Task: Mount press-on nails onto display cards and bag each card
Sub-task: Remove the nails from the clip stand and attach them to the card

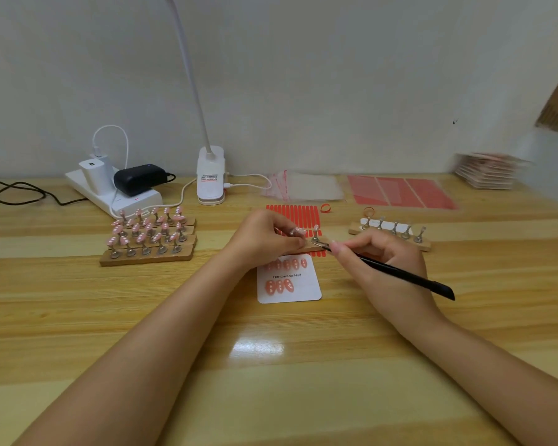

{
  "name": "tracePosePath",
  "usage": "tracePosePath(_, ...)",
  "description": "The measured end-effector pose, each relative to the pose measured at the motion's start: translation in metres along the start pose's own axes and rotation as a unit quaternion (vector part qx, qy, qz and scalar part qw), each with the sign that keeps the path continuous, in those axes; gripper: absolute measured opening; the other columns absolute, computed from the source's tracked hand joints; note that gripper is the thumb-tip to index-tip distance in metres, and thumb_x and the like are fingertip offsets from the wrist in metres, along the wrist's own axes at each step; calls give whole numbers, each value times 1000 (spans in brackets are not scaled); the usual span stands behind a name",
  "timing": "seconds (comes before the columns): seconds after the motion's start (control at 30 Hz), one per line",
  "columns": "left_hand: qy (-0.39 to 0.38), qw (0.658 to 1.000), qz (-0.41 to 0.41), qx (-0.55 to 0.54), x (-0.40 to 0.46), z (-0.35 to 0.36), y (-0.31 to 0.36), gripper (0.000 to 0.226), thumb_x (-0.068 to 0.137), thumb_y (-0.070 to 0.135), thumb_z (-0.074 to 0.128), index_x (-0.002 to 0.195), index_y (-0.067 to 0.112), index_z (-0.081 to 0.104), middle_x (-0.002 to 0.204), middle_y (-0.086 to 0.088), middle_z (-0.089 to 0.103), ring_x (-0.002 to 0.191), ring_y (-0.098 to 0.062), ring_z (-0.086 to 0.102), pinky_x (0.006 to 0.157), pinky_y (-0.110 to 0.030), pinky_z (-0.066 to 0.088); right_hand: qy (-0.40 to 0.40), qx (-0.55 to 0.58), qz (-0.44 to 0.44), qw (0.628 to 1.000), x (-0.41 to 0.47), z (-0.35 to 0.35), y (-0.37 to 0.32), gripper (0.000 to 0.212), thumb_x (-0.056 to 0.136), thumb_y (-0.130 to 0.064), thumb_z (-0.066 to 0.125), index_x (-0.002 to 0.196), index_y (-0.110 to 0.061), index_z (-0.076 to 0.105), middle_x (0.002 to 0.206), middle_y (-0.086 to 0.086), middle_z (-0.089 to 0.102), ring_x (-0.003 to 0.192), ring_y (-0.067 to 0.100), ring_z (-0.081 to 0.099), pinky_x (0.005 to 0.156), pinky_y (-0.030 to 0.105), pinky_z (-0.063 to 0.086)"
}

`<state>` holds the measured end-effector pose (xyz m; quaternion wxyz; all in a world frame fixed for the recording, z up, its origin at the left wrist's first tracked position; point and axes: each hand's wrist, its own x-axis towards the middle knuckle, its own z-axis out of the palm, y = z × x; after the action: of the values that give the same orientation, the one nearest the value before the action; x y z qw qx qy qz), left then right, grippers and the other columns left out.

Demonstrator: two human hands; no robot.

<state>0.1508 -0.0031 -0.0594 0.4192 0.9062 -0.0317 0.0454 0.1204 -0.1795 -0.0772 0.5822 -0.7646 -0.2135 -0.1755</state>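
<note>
Left hand (268, 236) pinches a nail (298, 231) at the stand (316, 247) — right hand (384, 259) grips the tweezers (400, 272), tips at the peg base. The card (289, 280) lies at six o'clock of the stand, two slots free. Best to lever gently — steady the stand.

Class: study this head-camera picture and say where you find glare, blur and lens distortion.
Head view: glare on the table near the forearms; blur on the stack of cards at far right; wide-angle bending of the table's back edge; the white card stays readable.
</note>
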Motion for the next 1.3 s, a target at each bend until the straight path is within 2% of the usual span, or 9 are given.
tracePosePath(0.13,-18,999,-9,-36,-1,-2,-1,1,80,22,70,81,22,70,69,9,62,61,-5,55,45,-7,40,9,8,7,1000,2,-1,2,19,77,-24,72,61,-32,65,61,-19,63,57,-7,56,52,4,38)
tracePosePath(0.3,1,998,16,-65,-3,3,-5,7,77,22,74,77,22,68,68,8,63,62,-6,57,49,-11,42,-19,-37,-33,999,10,-4,5,18,77,-22,72,69,-36,64,72,-24,65,69,-7,60,61,4,41)
tracePosePath(0.43,4,998,18,-65,-4,3,-7,4,79,20,73,82,19,70,70,8,63,62,-5,57,49,-10,42,-71,-126,-141,979,17,-9,8,5,77,-21,73,80,-23,70,77,-17,67,79,-2,62,72,10,45)
tracePosePath(0.53,3,998,12,-66,-4,3,-7,7,80,21,72,85,16,71,72,6,64,65,-7,58,51,-11,43,-111,-188,-215,952,20,-7,12,10,79,-19,71,85,-11,71,79,-3,68,76,6,62,72,22,48)
tracePosePath(0.6,3,997,9,-70,-4,3,-7,6,79,21,72,84,17,71,71,7,63,64,-6,58,51,-11,43,-111,-193,-234,946,21,-5,14,10,79,-18,69,85,-9,71,79,-1,68,76,7,61,73,23,48)
tracePosePath(0.73,3,998,9,-67,-3,4,-7,5,80,22,72,83,19,71,71,6,64,66,-9,58,54,-16,45,-101,-209,-254,939,24,-6,16,13,79,-18,68,84,-6,71,78,2,68,75,7,60,73,18,46)
tracePosePath(0.83,5,998,9,-69,-4,3,-6,3,79,22,73,79,22,70,68,8,63,62,-5,58,50,-12,44,-105,-210,-265,935,25,-5,17,11,79,-15,70,84,-6,70,79,3,68,77,7,60,74,15,46)
tracePosePath(1.03,2,997,12,-73,-4,3,-8,1,80,22,72,80,22,70,66,10,62,57,-2,57,47,-8,42,-112,-209,-248,939,28,-5,16,8,80,-17,69,82,-9,71,75,0,67,71,12,63,69,25,47)
tracePosePath(1.3,-4,997,21,-77,-3,3,-10,8,80,22,71,74,26,68,64,12,62,50,6,57,45,-8,41,-118,-202,-262,936,28,-4,16,5,80,-13,71,83,-8,71,77,1,68,73,12,64,71,26,49)
